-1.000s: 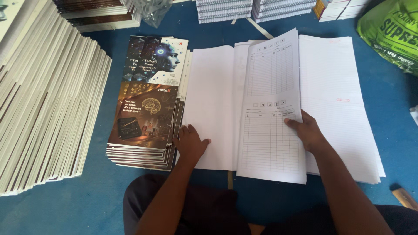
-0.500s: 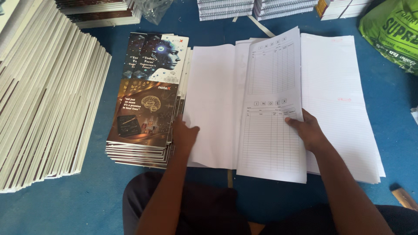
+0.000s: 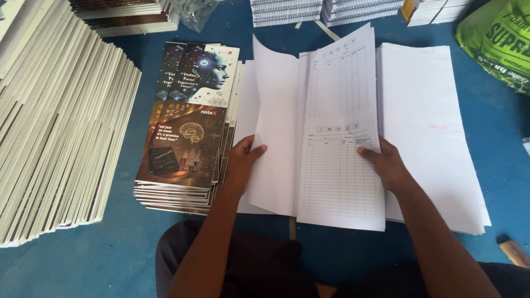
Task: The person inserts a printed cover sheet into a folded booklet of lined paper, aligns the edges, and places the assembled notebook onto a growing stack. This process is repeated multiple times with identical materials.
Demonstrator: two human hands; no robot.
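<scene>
Blue floor [image 3: 127, 248] around paper stacks [image 3: 430, 138]

Setting: a notebook-binding or stationery workshop, with work done on a blue floor covering [image 3: 127, 243]. Evidence, placed from the hands:
- Just left of the left hand [image 3: 243, 163]: a stack of printed glossy covers [image 3: 185, 138].
- Under both hands: blank folded sheets [image 3: 276, 132] and a ruled index sheet [image 3: 342, 138].
- Right of the right hand [image 3: 386, 165]: a pile of lined paper [image 3: 436, 138].
- Far left: long rows of bound white booklets [image 3: 55, 127].
- Beyond the hands: more stacked booklets [image 3: 326, 11].
- Far right, top corner: a green woven sack [image 3: 497, 38].
</scene>
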